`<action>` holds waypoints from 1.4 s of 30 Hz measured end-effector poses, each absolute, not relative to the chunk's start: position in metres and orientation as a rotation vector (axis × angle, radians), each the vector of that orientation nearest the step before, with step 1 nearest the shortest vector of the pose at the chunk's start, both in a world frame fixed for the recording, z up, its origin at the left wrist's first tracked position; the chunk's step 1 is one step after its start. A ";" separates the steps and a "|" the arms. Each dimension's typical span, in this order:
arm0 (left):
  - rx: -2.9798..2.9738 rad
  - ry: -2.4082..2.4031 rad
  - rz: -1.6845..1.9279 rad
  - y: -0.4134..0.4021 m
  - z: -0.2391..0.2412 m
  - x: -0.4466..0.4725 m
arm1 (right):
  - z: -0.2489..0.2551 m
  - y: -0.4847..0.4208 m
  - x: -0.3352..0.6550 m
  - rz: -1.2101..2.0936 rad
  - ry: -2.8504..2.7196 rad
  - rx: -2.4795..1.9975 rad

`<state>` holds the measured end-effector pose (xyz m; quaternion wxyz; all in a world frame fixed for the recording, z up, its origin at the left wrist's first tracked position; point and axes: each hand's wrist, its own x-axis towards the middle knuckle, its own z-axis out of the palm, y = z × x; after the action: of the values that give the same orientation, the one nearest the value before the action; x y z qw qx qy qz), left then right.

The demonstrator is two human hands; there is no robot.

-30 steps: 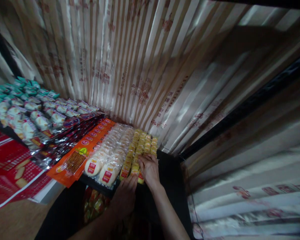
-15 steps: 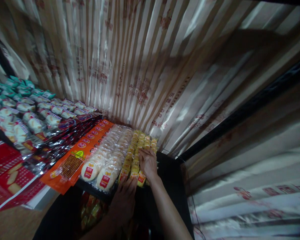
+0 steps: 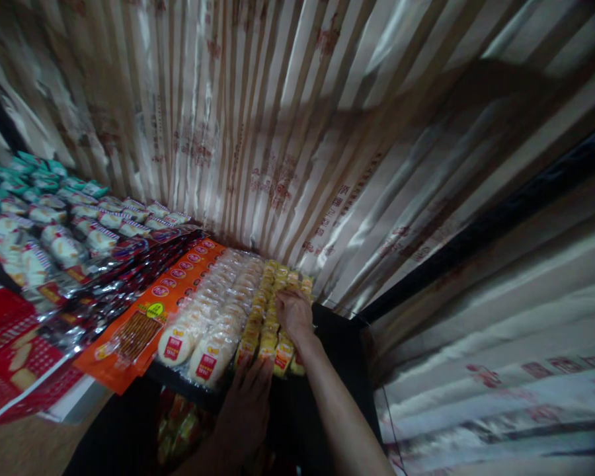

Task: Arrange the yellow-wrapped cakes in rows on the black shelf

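Rows of small yellow-wrapped snack packets [image 3: 255, 324] stand packed together at the right end of the display. My left hand [image 3: 245, 400] has its fingers stretched out, the tips against the front ends of these rows. Over the right-hand yellow rows, my right hand [image 3: 295, 313] rests with curled fingers; what they hold, if anything, is hidden. Just left of the yellow rows lie two rows of round white crackers [image 3: 208, 350] in clear wrap with red labels. Beside those is a flat orange bag [image 3: 123, 344] with brown sticks showing through its window.
Dark glossy packets [image 3: 143, 271] and white-and-green wrapped snacks [image 3: 62, 241] fill the left. A red printed box or sheet [image 3: 10, 350] is at the lower left. Pleated printed sheeting [image 3: 258, 132] hangs behind, with a dark bar [image 3: 426, 264] across the right. More wrapped items [image 3: 181, 423] lie below.
My right hand stays over the yellow rows, its fingers a little more curled. My left hand keeps its place at their front ends. The view has shifted slightly.
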<state>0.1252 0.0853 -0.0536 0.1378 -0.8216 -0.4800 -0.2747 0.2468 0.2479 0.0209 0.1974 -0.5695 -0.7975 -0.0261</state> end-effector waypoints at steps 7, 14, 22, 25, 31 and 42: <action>-2.337 -1.381 -0.800 0.086 -0.053 0.126 | 0.029 0.262 0.239 -0.173 -2.179 -1.655; -2.325 -1.327 -0.812 0.090 -0.060 0.125 | 0.028 0.279 0.239 -0.183 -2.129 -1.751; -2.293 -1.325 -0.842 0.094 -0.070 0.128 | 0.030 0.291 0.235 -0.098 -2.148 -1.889; -2.292 -1.321 -0.854 0.094 -0.073 0.130 | 0.029 0.298 0.240 -0.113 -2.062 -1.827; -2.294 -1.311 -0.827 0.095 -0.069 0.127 | 0.022 0.316 0.241 -0.039 -2.101 -1.839; -2.378 -1.398 -0.891 0.086 -0.063 0.126 | 0.032 0.231 0.262 0.088 -1.592 -1.378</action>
<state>0.1255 0.0855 -0.0633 0.1209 -0.8144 -0.4787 -0.3050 0.2625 0.2315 0.0319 0.4945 -0.5683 -0.6566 0.0364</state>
